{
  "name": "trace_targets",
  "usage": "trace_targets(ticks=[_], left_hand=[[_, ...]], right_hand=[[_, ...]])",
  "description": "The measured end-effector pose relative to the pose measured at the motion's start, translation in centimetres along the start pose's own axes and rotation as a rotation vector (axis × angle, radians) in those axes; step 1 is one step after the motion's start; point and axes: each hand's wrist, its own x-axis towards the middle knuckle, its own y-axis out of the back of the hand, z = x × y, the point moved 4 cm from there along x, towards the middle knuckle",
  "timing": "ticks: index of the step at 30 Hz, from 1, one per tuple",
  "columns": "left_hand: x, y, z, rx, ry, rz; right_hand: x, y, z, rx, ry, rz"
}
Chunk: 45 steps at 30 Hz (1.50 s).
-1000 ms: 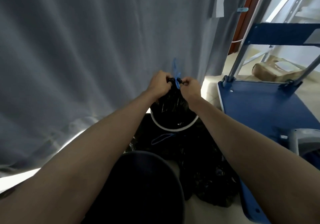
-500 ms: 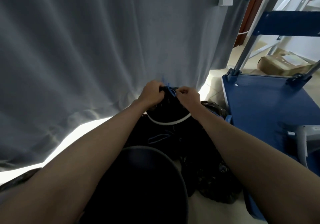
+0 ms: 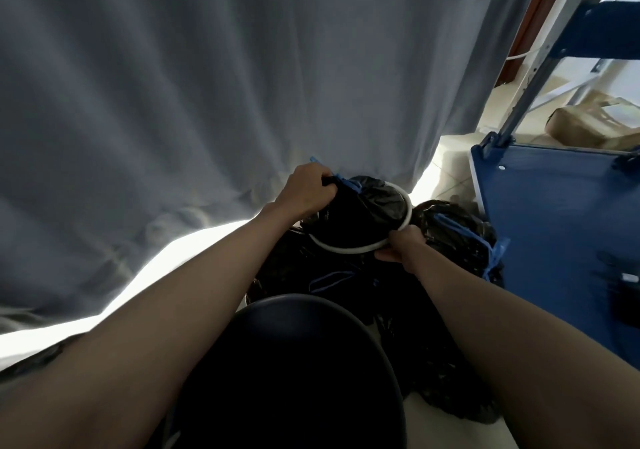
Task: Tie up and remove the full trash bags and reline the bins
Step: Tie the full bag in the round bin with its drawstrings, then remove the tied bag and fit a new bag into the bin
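A small bin with a white rim (image 3: 406,218) stands on the floor by the curtain, holding a full black trash bag (image 3: 367,211) with a blue drawstring (image 3: 349,185). My left hand (image 3: 309,190) grips the gathered top of that bag at the far left of the rim. My right hand (image 3: 401,246) holds the bin's white rim at its near right side. Another tied black bag with blue strings (image 3: 460,230) lies just right of the bin. A dark round bin (image 3: 298,376) sits close below me.
A grey curtain (image 3: 207,84) hangs right behind the bin. A blue platform cart (image 3: 554,213) stands at the right with its metal handle frame (image 3: 530,91). More black bags (image 3: 446,372) lie on the floor between cart and dark bin. A brown package (image 3: 588,126) lies beyond.
Both hands were together at the bag's knot. My right hand has let go and dropped to the bin's rim; my left hand keeps the bag's top, shifted left.
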Motion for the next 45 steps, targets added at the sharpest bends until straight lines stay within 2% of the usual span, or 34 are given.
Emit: trace_targets(ticks=[4,10,15,17,21,23,27,29,32,36,40,42,45], left_hand=[[-0.2,-0.4,-0.7,0.007,0.003,-0.010],[-0.5,-2.5,0.4,0.033,0.013,-0.076],[-0.4,-2.8,1.2,0.092,-0.049,-0.110],[-1.0,-0.6,2.1,0.038,-0.078,0.026],[-4.2,6.0,3.9,0.043,-0.136,0.421],[-6.7,9.3,4.3,0.113,-0.109,0.506],[-12.8,14.4,3.2,0.421,0.122,0.559],[-15.7,15.7,2.1,0.491,0.233,0.478],[-19.4,15.8,-0.3,0.383,0.426,0.215],[-24.5,14.3,-1.1,0.288,0.414,-0.017],[-28.7,12.1,-1.1,0.187,0.487,-0.223],[-29.9,11.2,-1.3,0.126,0.539,-0.258],[-30.4,10.7,-2.0,0.156,0.552,-0.173]], right_hand=[[0.0,-0.1,-0.1,0.068,0.044,0.012],[-3.8,2.2,-3.9,-0.233,0.262,0.137],[-6.4,3.5,-6.9,-0.205,0.399,0.093],[-8.2,4.3,-8.5,-0.196,0.432,0.086],[-13.0,5.4,-10.6,-0.213,0.460,0.048],[-15.3,5.2,-10.7,-0.212,0.430,-0.018],[-20.4,4.3,-9.5,-0.287,0.338,-0.148],[-22.7,4.4,-8.2,-0.351,0.328,-0.187],[-25.3,4.5,-5.4,-0.449,0.308,-0.259],[-27.9,5.5,-0.6,-0.551,0.208,-0.392],[-29.3,6.8,3.2,-0.669,0.188,-0.326],[-30.1,6.8,4.7,-0.680,0.173,-0.316],[-31.0,6.4,6.3,-0.682,0.162,-0.352]])
